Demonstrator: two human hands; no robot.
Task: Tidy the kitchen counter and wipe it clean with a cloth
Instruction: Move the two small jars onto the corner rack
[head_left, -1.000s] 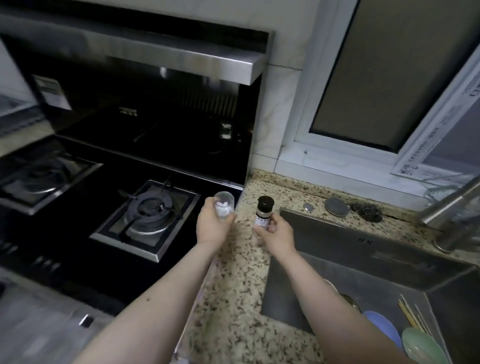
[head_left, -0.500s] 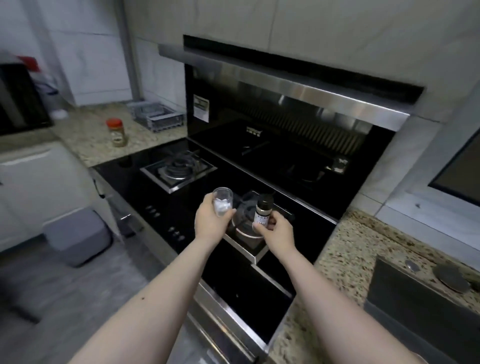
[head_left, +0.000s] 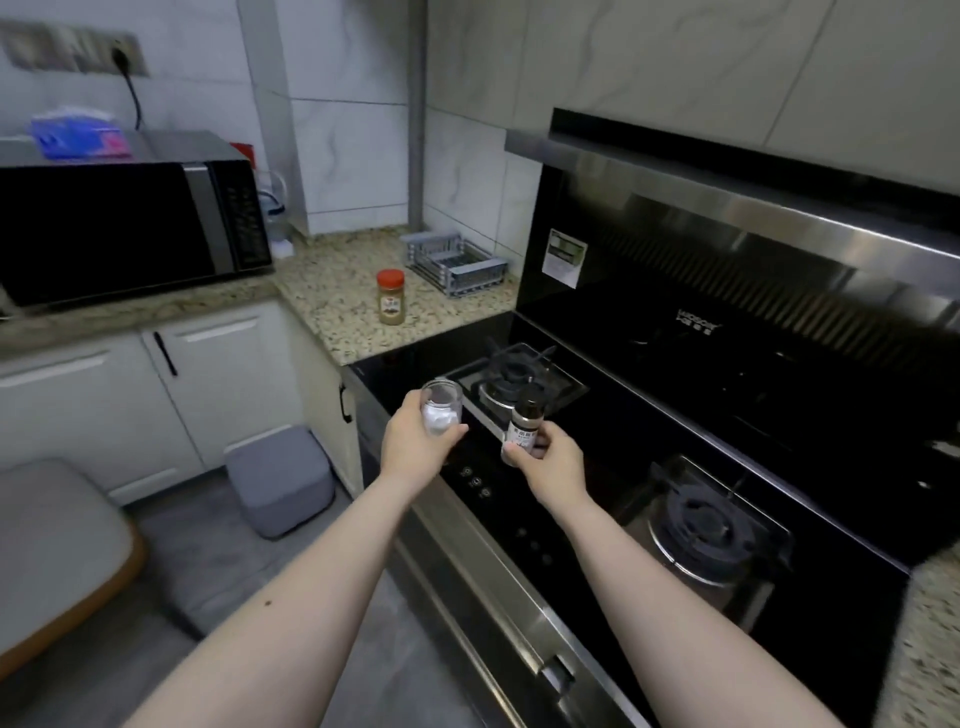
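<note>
Left hand (head_left: 415, 447) grips a small clear glass jar (head_left: 441, 408), fingers wrapped round its lower half, thumb across the front. The jar is upright, its open mouth lidless, with white granular contents filling roughly the bottom half. Right hand (head_left: 550, 460) pinches a slim bottle (head_left: 524, 421) low on its body: black cap, dark upper part, white label with small print I can't read, tilted slightly left. Both are held in the air above the front edge of the black glass cooktop (head_left: 623, 431), near the left burner (head_left: 511, 374), jar and bottle near each other but apart.

Speckled granite counter (head_left: 332, 296) sits beyond the cooktop's left end. On it: 1 upright spice jar (head_left: 390, 297) with an orange-red lid and brownish contents, and a grey wire rack (head_left: 454, 262) just behind it by the wall. Black microwave (head_left: 130, 228) sits on the counter run further left. Grey bin (head_left: 280, 480) stands on the floor by the cabinets.
</note>
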